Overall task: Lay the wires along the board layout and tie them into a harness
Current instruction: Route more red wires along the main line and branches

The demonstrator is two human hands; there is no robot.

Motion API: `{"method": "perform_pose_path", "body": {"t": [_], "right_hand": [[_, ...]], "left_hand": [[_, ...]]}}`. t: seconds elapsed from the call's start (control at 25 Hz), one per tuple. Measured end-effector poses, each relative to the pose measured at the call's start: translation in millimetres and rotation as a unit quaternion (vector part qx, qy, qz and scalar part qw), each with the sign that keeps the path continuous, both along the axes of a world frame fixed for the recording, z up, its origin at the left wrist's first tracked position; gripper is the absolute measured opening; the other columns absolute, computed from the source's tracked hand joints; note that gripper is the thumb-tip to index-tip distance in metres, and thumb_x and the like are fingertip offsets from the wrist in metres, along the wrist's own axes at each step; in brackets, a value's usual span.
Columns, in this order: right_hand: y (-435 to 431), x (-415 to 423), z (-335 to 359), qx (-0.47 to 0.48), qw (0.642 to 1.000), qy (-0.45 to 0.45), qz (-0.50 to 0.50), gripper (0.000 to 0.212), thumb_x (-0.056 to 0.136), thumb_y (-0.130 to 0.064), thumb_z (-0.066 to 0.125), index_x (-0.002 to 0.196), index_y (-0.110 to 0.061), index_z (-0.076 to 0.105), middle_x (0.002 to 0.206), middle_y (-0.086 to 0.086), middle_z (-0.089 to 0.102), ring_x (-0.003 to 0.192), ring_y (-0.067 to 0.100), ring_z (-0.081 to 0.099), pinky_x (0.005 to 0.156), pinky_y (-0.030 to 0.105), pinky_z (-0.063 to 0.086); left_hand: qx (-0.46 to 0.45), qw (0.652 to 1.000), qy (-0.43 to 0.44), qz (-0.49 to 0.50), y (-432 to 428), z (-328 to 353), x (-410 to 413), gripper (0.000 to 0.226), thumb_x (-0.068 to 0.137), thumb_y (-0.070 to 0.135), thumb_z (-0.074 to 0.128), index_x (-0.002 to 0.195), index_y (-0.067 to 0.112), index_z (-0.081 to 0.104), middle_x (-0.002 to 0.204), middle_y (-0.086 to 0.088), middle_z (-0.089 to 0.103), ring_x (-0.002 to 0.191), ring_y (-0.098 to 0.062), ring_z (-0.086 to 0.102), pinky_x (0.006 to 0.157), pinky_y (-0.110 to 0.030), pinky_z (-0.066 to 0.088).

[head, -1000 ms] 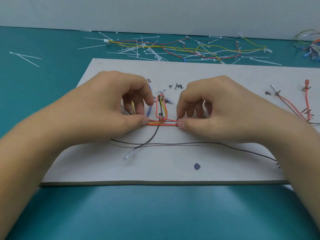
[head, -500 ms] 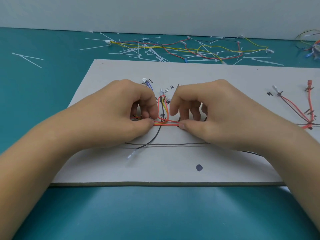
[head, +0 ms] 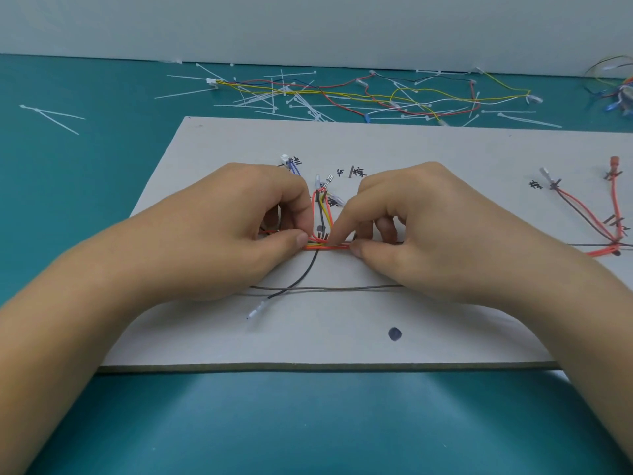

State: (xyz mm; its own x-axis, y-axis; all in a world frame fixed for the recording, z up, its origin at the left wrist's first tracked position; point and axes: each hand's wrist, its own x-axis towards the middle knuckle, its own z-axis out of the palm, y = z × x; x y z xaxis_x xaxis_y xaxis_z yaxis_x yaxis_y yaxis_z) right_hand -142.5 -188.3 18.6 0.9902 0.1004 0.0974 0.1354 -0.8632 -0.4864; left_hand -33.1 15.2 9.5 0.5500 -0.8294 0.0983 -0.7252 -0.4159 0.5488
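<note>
Left hand [head: 219, 234]: fingers curled, thumb and forefinger pinching the wire bundle's left end.
Wire bundle [head: 327, 247]: on the board [head: 239, 337] between both thumbs; no tie visible.
Right hand [head: 428, 234]: pinching its right end.
Remaining: black wire [head: 308, 269] loose below the hands; tying apparently unstarted, cable ties [head: 267, 101] beyond them.

Board [head: 239, 337] front open near ink dot [head: 395, 333]; cable ties [head: 267, 99], loose wires [head: 394, 96] crowd far side.
</note>
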Motion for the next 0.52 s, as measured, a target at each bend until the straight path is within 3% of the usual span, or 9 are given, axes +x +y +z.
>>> {"method": "perform_pose_path", "body": {"t": [0.24,0.52], "right_hand": [[3.1,-0.6,0.7,-0.012,1.000,0.017,-0.003,0.029,0.087,-0.011,0.068,0.097,-0.036,0.080,0.077,-0.014,0.057,0.072,-0.001,0.052,0.069,0.024,0.040],[2.9,-0.7,0.2,-0.003,1.000,0.018,-0.009,0.029,0.087,-0.011,0.067,0.095,-0.035,0.081,0.077,-0.012,0.058,0.072,0.001,0.052,0.069,0.027,0.043]], "left_hand": [[-0.022,1.000,-0.020,-0.006,0.0,-0.8,1.9,0.012,0.090,0.023,0.070,0.087,0.034,0.071,0.083,0.018,0.062,0.076,-0.009,0.054,0.062,-0.013,0.041],[-0.013,1.000,-0.020,-0.019,-1.8,-1.6,2.9,0.015,0.092,0.026,0.068,0.088,0.039,0.074,0.085,0.017,0.059,0.078,-0.010,0.054,0.070,-0.028,0.045]]}}
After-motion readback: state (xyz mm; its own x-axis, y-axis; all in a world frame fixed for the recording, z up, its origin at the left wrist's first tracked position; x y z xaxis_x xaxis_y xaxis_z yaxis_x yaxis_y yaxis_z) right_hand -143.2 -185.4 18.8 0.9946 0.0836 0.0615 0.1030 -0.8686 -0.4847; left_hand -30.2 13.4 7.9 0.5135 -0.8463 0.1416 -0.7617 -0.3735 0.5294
